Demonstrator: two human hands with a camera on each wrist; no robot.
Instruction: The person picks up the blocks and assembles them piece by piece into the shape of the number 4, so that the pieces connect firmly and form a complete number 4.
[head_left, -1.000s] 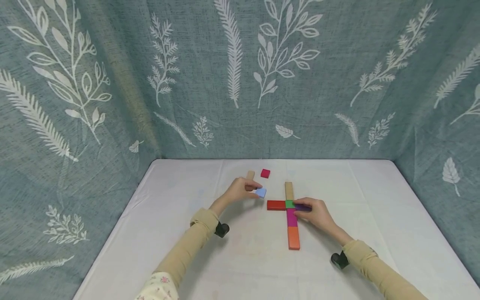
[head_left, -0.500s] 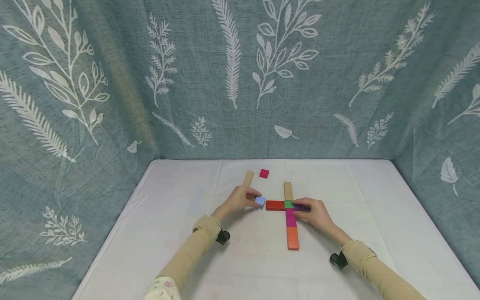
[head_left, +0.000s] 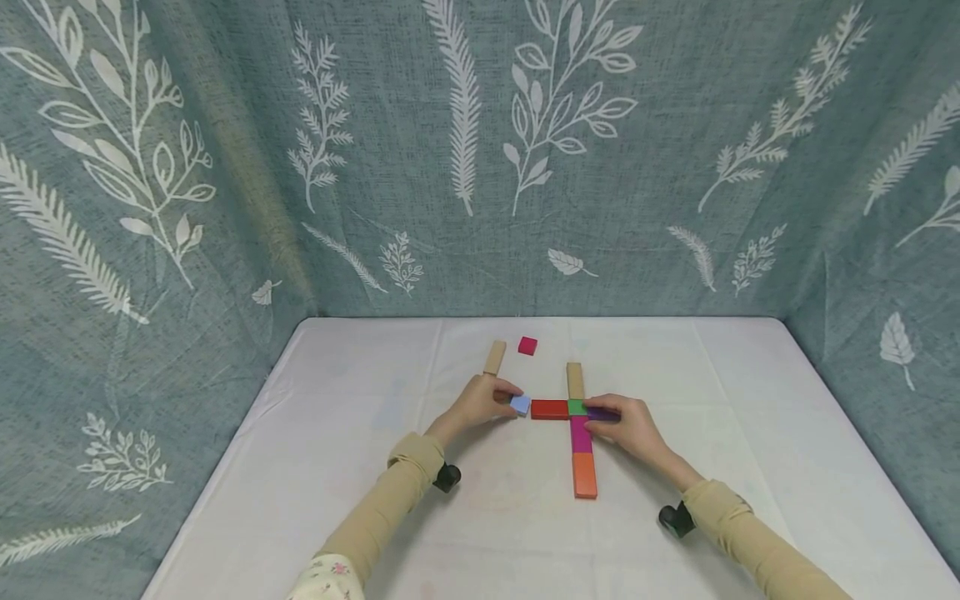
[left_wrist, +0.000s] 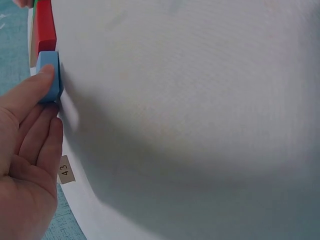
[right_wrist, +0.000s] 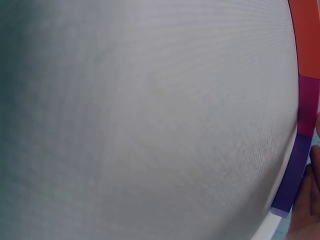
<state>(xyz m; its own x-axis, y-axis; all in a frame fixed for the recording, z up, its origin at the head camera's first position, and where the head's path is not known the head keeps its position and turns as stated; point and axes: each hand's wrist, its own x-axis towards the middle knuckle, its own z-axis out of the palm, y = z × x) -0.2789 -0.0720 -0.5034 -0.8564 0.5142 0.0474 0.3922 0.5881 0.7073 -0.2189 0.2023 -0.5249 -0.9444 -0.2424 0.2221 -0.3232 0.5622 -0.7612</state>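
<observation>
Between thumb and fingers, my left hand [head_left: 480, 400] pinches a light blue block [head_left: 520, 405], low over the white tabletop. This block lies in line with the left end of a red block [head_left: 550, 409], touching or nearly touching it. The red block belongs to a cross of blocks around a small green square [head_left: 577, 407]. A natural wood block [head_left: 575, 380] extends behind the square, with a magenta block [head_left: 581, 434] and an orange block [head_left: 585, 476] in front. On the right, my right hand [head_left: 632, 427] holds the purple block [right_wrist: 291, 175], thumb and fingers on either side.
A loose wood block [head_left: 495, 357] lies behind my left hand; the left wrist view shows a wood piece marked 43 [left_wrist: 66, 170]. Near the back edge sits a small crimson block [head_left: 527, 346]. A leaf-patterned curtain [head_left: 480, 167] hangs behind the white table [head_left: 375, 358].
My left hand has brought the light blue block toward the front, down to the left end of the red block. My right hand has stayed at the purple block.
</observation>
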